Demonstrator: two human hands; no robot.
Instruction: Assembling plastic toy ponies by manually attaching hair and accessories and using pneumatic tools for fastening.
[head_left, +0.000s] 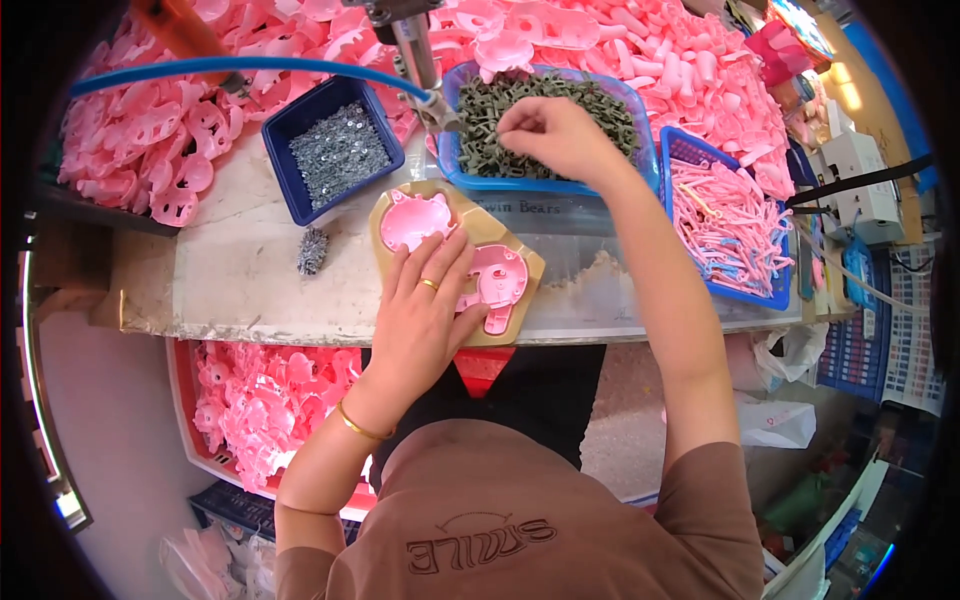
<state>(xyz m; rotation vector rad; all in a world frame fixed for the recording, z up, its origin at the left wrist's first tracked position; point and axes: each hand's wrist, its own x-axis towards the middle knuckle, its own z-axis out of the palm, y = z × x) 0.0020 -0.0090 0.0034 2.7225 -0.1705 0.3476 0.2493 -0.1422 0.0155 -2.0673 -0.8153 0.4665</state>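
Observation:
My left hand (428, 295) lies palm down with its fingers stretched over a tan fixture block (532, 270). Seated in the block are two pink plastic shells: a rounded, eared one (412, 218) beyond my fingers, and a second with a narrow stem (508, 272), partly covered by the hand. Over a clear blue tub (510, 183) of small dark green parts (485, 105), my right hand (560, 140) is closed in a pinch. What its fingertips hold, if anything, cannot be made out.
A navy tray (290, 185) of small metal pieces stands left of the tub, a screw pile (313, 250) nearby. A metal tool head (420, 60) hangs above with a blue hose (270, 63). Pink parts heap behind; a blue basket (740, 290) of pink sticks sits right.

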